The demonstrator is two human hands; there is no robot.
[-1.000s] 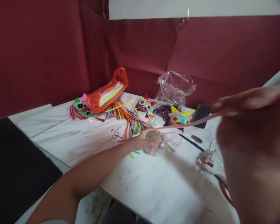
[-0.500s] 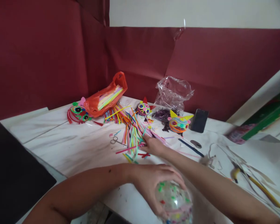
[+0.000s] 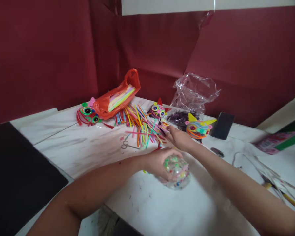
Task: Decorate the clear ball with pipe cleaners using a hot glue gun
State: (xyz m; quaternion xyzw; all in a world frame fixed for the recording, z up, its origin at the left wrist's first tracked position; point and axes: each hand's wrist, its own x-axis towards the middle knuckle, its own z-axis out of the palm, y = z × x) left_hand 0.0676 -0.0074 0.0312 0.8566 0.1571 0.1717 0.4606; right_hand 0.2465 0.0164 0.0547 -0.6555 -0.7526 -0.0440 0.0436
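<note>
My left hand [image 3: 159, 163] is closed around a clear, rounded plastic container [image 3: 178, 173] with green, red, pink and blue bits on it, held low over the table's front. My right hand [image 3: 178, 137] reaches across to a loose pile of coloured pipe cleaners [image 3: 144, 131]. Its fingers look stretched out against the pile's right side, though their tips are partly hidden among the stems. Scissors [image 3: 129, 146] lie left of the pile. Behind it sits a small decorated face with red ears [image 3: 157, 110]; another with yellow horns [image 3: 198, 128] is right of my right hand.
A red plastic bag [image 3: 104, 106] of pastel pipe cleaners leans beside a red-green decorated face [image 3: 88, 113]. At the back stand a crumpled clear bag [image 3: 196, 91] and a black phone [image 3: 223, 125]. Cords [image 3: 250, 160] and a yellow-handled tool [image 3: 292, 201] lie at right.
My right hand has moved away from me along the pile, and the loose pipe cleaners lie closer together. My left hand has carried the clear container forward. The view has shifted somewhat.
</note>
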